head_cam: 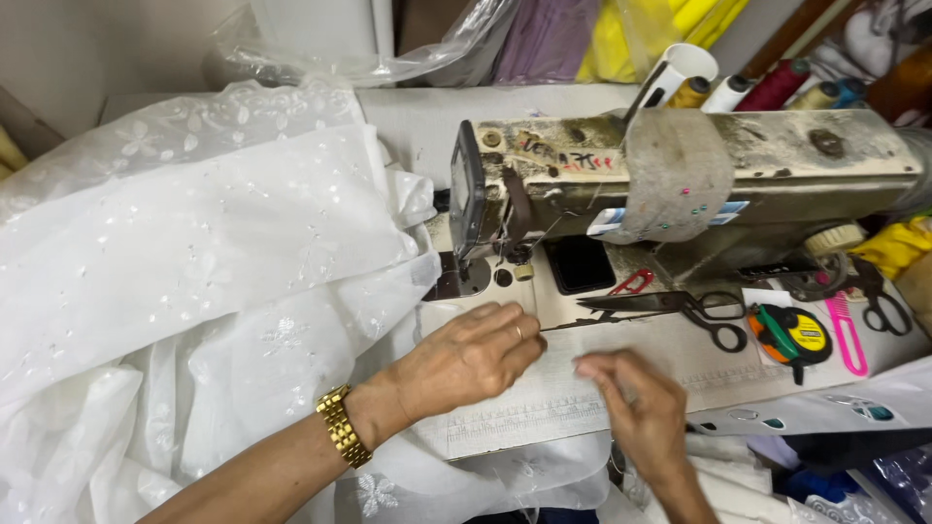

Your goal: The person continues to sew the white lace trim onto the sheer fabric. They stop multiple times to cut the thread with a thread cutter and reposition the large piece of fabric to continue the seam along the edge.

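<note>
White embroidered fabric (194, 272) spills off the machine bed's left edge, partly cut off. The sewing machine (680, 184) spans the back. Left hand (476, 354) presses flat, fingers loosely curled, near the front edge; the blurred right hand (631, 403) pinches something indistinct.

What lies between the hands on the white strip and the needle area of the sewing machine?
Nothing visible. The left hand and right hand rest on the white strip, and the machine bed up to the needle area is bare. The scissors lie to the right.

single head view, looking steeply down, close over sewing machine (680, 184) bed; no second view.
</note>
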